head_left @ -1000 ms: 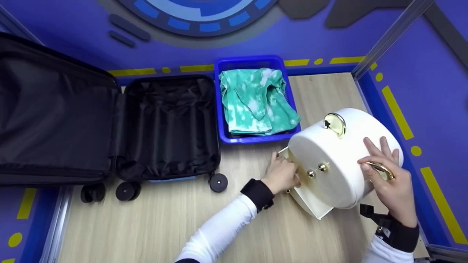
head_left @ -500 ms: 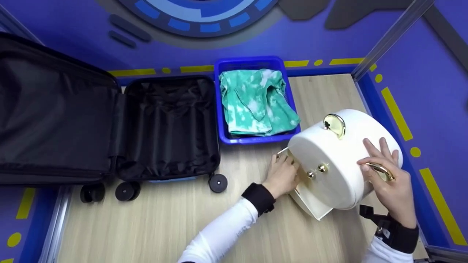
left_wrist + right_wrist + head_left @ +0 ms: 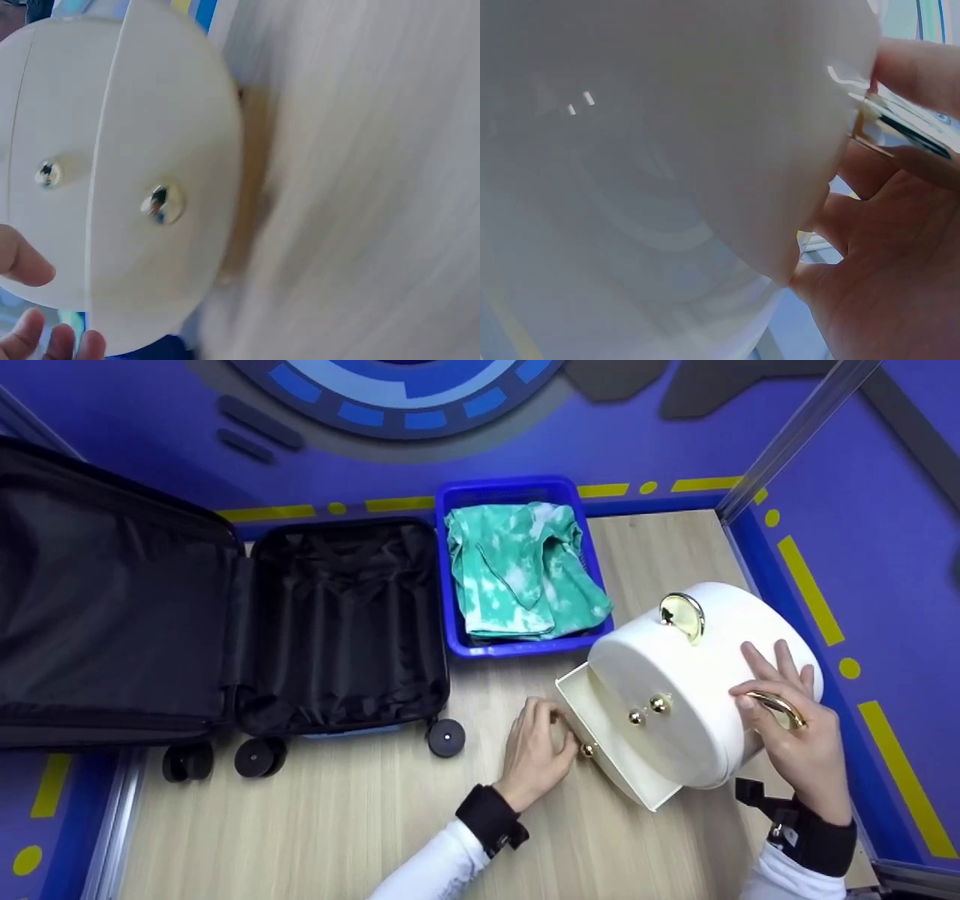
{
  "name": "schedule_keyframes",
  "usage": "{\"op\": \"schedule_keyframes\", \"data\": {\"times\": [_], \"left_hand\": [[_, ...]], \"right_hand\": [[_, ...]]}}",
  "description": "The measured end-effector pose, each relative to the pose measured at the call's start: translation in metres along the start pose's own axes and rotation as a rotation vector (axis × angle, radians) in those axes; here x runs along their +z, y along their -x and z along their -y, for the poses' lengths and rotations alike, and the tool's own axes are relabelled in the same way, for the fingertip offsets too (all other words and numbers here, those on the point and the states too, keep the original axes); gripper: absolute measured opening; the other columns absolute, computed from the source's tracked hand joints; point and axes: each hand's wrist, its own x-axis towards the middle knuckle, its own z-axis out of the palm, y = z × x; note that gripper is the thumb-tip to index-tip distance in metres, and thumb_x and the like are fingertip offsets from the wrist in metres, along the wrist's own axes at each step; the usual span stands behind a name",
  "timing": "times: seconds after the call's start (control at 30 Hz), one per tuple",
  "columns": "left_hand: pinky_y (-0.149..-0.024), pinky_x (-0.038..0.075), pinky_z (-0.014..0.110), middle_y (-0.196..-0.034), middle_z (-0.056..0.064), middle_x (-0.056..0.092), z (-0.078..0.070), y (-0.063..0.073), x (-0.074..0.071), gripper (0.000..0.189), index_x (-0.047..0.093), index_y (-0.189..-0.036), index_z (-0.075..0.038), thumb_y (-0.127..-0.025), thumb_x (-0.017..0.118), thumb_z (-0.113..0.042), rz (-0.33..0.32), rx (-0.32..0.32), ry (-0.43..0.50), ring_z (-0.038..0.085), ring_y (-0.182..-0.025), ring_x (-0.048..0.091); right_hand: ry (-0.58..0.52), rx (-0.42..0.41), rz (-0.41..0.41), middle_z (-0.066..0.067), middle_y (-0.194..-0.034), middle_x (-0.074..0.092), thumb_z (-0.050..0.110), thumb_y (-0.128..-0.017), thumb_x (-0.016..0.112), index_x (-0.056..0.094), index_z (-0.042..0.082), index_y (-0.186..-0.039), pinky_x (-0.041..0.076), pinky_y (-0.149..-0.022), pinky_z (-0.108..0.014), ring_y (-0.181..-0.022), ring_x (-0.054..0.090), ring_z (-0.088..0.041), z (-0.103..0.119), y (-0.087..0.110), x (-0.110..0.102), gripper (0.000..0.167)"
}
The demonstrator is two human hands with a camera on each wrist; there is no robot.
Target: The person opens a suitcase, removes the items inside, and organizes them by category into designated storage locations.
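A white rounded storage box (image 3: 727, 652) with gold side handles and ball knobs stands at the right in the head view. Its lower drawer (image 3: 645, 787) is pulled out at the front. My right hand (image 3: 806, 735) lies against the box, thumb and index finger either side of a gold handle (image 3: 780, 709), other fingers spread on the white wall. Just in front of the drawer is my left hand (image 3: 536, 750), fingers loosely bent and holding nothing. Its thumb is close to the drawer's gold knob (image 3: 587, 750). In the left wrist view the fingertips (image 3: 26, 262) are beside the drawer front.
A black suitcase (image 3: 345, 630) lies unfolded at the left, its wheels (image 3: 446, 737) toward the front. Behind the box, a blue basket (image 3: 525, 649) holds a folded green tie-dye cloth (image 3: 517, 574). Blue panels (image 3: 337, 465) enclose the wooden tabletop (image 3: 337, 817).
My left hand has come out of the drawer and drawn back to the left, and the drawer's inside now shows. The right hand stays on the storage box.
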Motion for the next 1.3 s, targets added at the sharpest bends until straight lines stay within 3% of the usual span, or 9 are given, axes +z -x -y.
{"op": "schedule_keyframes", "data": {"times": [0.1, 0.2, 0.3, 0.4, 0.57, 0.8, 1.3], "left_hand": [[-0.081, 0.049, 0.026, -0.107, 0.001, 0.056, 0.002, 0.014, 0.003, 0.037, 0.058, -0.112, -0.009, -0.080, 0.077, -0.012, 0.061, -0.046, 0.027, 0.014, -0.092, 0.059], [-0.079, 0.049, 0.026, -0.108, 0.001, 0.057, 0.003, 0.023, 0.008, 0.037, 0.058, -0.114, -0.009, -0.083, 0.078, -0.015, 0.161, -0.075, 0.029, 0.013, -0.092, 0.059], [-0.078, 0.049, 0.026, -0.108, 0.000, 0.061, 0.002, 0.026, 0.012, 0.033, 0.060, -0.114, -0.012, -0.088, 0.077, -0.021, 0.254, -0.090, 0.014, 0.012, -0.092, 0.060], [-0.075, 0.049, 0.024, -0.104, -0.003, 0.067, 0.002, 0.024, 0.017, 0.028, 0.062, -0.114, -0.015, -0.091, 0.076, -0.024, 0.306, -0.088, 0.012, 0.010, -0.088, 0.060], [-0.067, 0.046, 0.018, -0.092, -0.007, 0.069, 0.003, 0.020, 0.023, 0.023, 0.062, -0.110, -0.016, -0.093, 0.076, -0.020, 0.323, -0.100, 0.070, 0.002, -0.077, 0.058], [-0.067, 0.049, 0.016, -0.093, -0.005, 0.069, 0.002, 0.015, 0.026, 0.020, 0.061, -0.107, -0.016, -0.093, 0.075, -0.015, 0.359, -0.181, 0.219, -0.001, -0.077, 0.061], [-0.062, 0.046, 0.014, -0.092, -0.002, 0.069, -0.002, -0.005, 0.036, 0.020, 0.059, -0.107, -0.013, -0.094, 0.075, -0.013, 0.393, -0.127, 0.201, -0.001, -0.075, 0.059]], "right_hand": [[0.010, 0.015, 0.002, -0.020, -0.144, 0.060, -0.018, -0.086, 0.070, 0.074, -0.011, -0.097, 0.000, -0.128, -0.036, -0.156, 0.028, -0.030, 0.000, 0.000, 0.000, 0.014], [0.023, 0.026, 0.007, -0.021, -0.144, 0.060, -0.017, -0.086, 0.070, 0.074, -0.011, -0.097, 0.000, -0.128, -0.036, -0.156, 0.028, -0.030, 0.000, 0.000, -0.001, 0.013], [0.025, 0.023, 0.008, -0.021, -0.144, 0.060, -0.017, -0.086, 0.070, 0.074, -0.011, -0.097, 0.000, -0.128, -0.036, -0.156, 0.028, -0.030, -0.001, 0.000, 0.000, 0.013], [0.014, 0.010, 0.004, -0.020, -0.144, 0.060, -0.018, -0.086, 0.070, 0.074, -0.011, -0.097, 0.000, -0.128, -0.037, -0.156, 0.028, -0.030, -0.001, 0.000, 0.000, 0.014], [0.009, 0.007, 0.003, -0.020, -0.144, 0.060, -0.020, -0.085, 0.070, 0.073, -0.012, -0.096, -0.001, -0.128, -0.037, -0.156, 0.028, -0.031, -0.002, -0.001, 0.000, 0.015], [0.028, 0.010, 0.005, -0.025, -0.143, 0.059, -0.017, -0.086, 0.070, 0.074, -0.011, -0.097, 0.001, -0.128, -0.037, -0.156, 0.027, -0.032, -0.003, 0.001, -0.001, 0.013], [0.021, 0.019, 0.007, -0.024, -0.144, 0.059, -0.016, -0.087, 0.070, 0.074, -0.011, -0.097, 0.000, -0.128, -0.037, -0.156, 0.027, -0.032, -0.002, 0.001, -0.001, 0.012]]}}
